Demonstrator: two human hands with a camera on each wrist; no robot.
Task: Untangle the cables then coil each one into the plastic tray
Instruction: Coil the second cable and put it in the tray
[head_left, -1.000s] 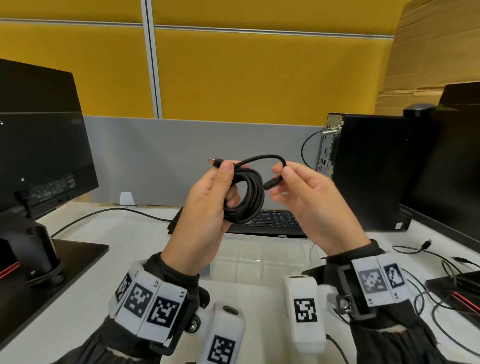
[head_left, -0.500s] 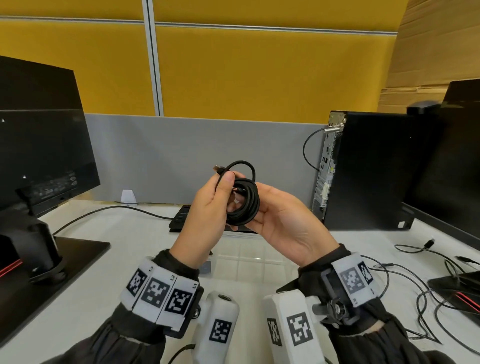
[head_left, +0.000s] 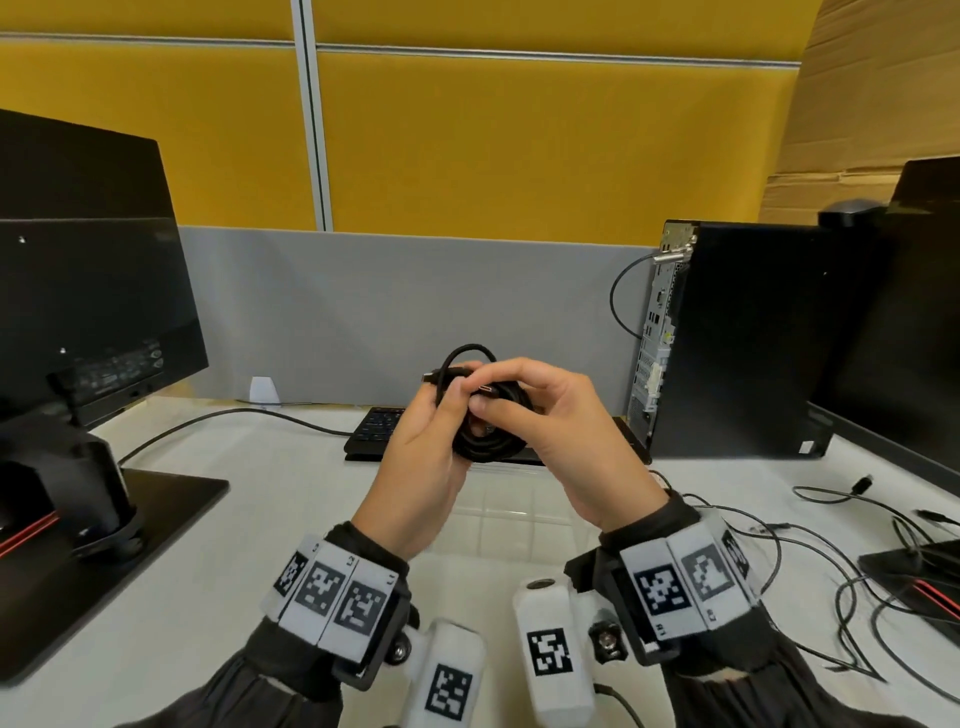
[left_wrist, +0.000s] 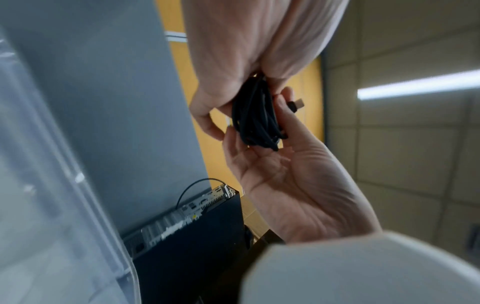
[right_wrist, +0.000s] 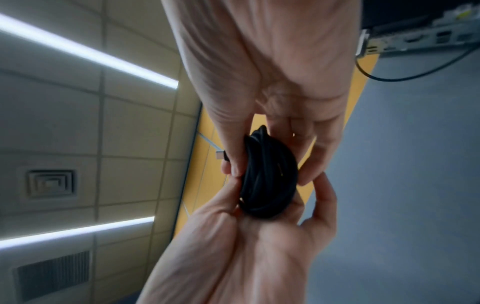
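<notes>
A black cable (head_left: 485, 441), wound into a small coil, is held in the air between both hands above the clear plastic tray (head_left: 498, 512). My left hand (head_left: 452, 415) grips the coil's left side, thumb on top. My right hand (head_left: 480, 395) curls over the coil's right side and pinches a plug end against it. A small loop and one USB plug stick out at the top. In the left wrist view the coil (left_wrist: 257, 119) sits between the two hands, with the tray (left_wrist: 52, 205) below. In the right wrist view thumb and fingers clasp the coil (right_wrist: 270, 181).
A black keyboard (head_left: 374, 431) lies behind the tray. A PC tower (head_left: 727, 338) stands at the right, with monitors at the far left (head_left: 88, 286) and far right (head_left: 909, 322). Several loose black cables (head_left: 831, 545) sprawl on the white desk to the right.
The last loop has been drawn into the coil. My right hand went from holding the plug end, to cupping under the coil, to curling over it. Both hands sank slightly.
</notes>
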